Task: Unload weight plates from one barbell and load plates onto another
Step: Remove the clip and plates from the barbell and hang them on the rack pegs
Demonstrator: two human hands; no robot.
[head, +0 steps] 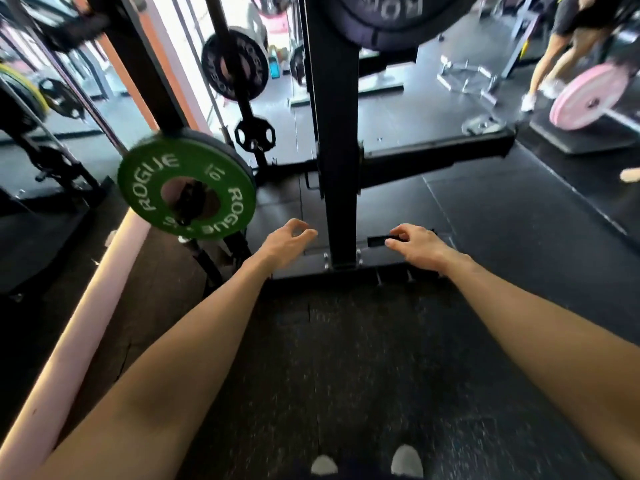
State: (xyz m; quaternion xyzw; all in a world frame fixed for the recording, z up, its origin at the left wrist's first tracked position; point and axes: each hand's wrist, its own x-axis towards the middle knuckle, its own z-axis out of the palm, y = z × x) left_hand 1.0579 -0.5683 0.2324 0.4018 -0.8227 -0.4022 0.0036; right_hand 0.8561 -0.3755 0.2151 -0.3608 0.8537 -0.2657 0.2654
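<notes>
Both my hands reach forward at the middle of the frame, fingers loosely curled, and each grip holds nothing. The left hand [289, 242] is left of the black rack post [337, 133], the right hand [417, 245] is right of it. The green plate [187, 188] hangs at middle left, near the left hand, not touching. Dark rubber floor [346, 358] lies open below my arms.

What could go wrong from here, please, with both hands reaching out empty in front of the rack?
1. The large black plate hangs overhead beside the rack upright; rising carelessly could strike it.
2. The green plate juts out near the left hand, so an arm might knock it.
3. The right hand has another person lifting nearby.
</notes>
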